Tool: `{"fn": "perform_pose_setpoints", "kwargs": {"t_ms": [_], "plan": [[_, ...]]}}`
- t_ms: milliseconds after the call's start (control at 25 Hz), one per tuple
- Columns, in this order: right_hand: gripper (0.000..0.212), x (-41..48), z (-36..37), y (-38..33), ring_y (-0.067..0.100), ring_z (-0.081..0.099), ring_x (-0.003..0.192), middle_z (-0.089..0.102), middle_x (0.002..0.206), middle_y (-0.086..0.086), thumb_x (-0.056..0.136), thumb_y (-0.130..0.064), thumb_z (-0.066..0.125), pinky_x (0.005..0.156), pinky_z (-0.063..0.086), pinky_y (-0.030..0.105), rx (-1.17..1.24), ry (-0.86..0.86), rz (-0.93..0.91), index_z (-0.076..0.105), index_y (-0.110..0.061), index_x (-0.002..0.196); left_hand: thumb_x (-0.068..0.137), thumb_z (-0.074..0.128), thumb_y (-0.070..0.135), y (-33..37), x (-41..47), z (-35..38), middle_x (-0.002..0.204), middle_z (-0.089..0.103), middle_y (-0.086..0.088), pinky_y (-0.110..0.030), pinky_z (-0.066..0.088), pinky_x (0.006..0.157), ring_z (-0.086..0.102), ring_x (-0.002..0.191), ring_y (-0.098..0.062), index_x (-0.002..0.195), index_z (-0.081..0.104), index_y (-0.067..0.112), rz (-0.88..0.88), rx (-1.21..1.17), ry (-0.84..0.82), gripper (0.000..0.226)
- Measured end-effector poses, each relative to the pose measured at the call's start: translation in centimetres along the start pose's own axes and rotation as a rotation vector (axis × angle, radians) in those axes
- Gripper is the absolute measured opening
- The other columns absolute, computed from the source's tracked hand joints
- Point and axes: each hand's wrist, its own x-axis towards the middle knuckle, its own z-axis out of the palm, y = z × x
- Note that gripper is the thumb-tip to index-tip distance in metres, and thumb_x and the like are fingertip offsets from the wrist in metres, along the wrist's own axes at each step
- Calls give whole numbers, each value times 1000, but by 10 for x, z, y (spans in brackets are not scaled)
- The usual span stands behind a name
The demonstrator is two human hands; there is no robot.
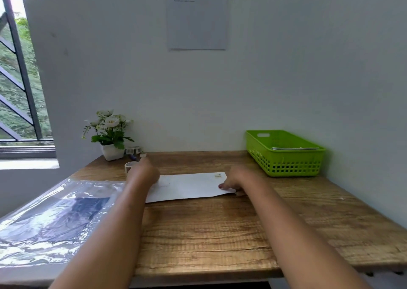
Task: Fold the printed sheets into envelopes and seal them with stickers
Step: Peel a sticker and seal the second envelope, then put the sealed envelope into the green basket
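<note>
Plastic sleeve covers the table's left near corner. Left hand hovers beside a small clear roll; motion blur, finger state cannot be told. Folded sheet, a white flat band with a small coloured print at its far right corner, lies mid-table. Right hand holds its right end, thumb on top, fingers curled. Bare wood lies nearside. Green basket occupies the far right corner.

Forearms bare to the frame edge. Right hand: one nail painted dark red. Left hand motion-blurred.
</note>
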Motion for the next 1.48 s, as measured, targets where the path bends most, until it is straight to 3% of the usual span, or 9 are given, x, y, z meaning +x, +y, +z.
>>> {"fn": "perform_pose_setpoints", "kwargs": {"t_ms": [160,400,520,720,800,920,1040,1240,1480], "plan": [[45,-3,8,14,27,64,80,64,112,14,91,-30,58,67,49,30,340,113,82,52,-4,126,89,46,0,-5,-9,-15,117,60,-13,-29,42,69,54,88,-23,105,67,19,91,-488,190,32],[89,-30,2,-3,34,37,134,31,150,13,81,-56,62,103,41,51,1228,315,186,22,-13,148,91,49,1,34,-46,-25,106,64,-5,-22,45,57,56,80,-17,101,66,18,29,-1228,357,26],[75,-52,-13,-30,34,52,120,41,145,9,89,-47,56,79,54,50,1593,-40,-30,14,-33,149,93,42,3,70,-68,-18,109,62,-7,-26,46,71,56,88,-20,102,62,16,-69,-1401,296,25],[39,-21,-57,-46,27,64,92,63,109,6,97,-45,37,70,55,38,1813,259,-168,38,-30,133,89,36,-8,125,-74,-3,116,55,-10,-24,44,74,53,92,-21,115,56,7,-135,-1501,247,36],[46,8,-72,-40,30,61,107,59,124,6,96,-48,41,88,53,46,1782,386,-167,39,-23,134,88,35,-8,148,-60,8,114,55,-11,-27,46,75,55,93,-25,114,53,8,-140,-1535,234,35],[47,52,-84,-17,30,57,110,55,124,8,93,-6,46,95,50,48,1523,557,-116,34,-16,138,87,37,-8,190,-28,31,107,53,-11,-32,52,73,56,91,-26,107,49,10,-120,-1598,17,29],[41,78,-110,24,30,62,94,60,119,10,90,6,42,71,59,42,1416,503,-53,47,-11,128,87,49,-8,221,-1,45,105,57,-19,-34,53,62,61,89,-30,99,52,-2,-84,-1602,-403,13],[33,58,-169,81,24,54,73,54,112,18,94,2,49,52,53,32,1202,224,266,48,0,127,90,61,4,248,-7,22,72,58,-11,-22,40,48,55,53,-15,82,53,2,64,-981,-887,12],[9,37,-185,118,17,51,67,53,79,10,90,-1,58,31,45,19,1086,56,563,53,-4,84,85,58,-14,275,-45,21,118,46,-18,-25,54,42,60,78,-27,110,35,9,-158,-1077,-1062,41]]}}
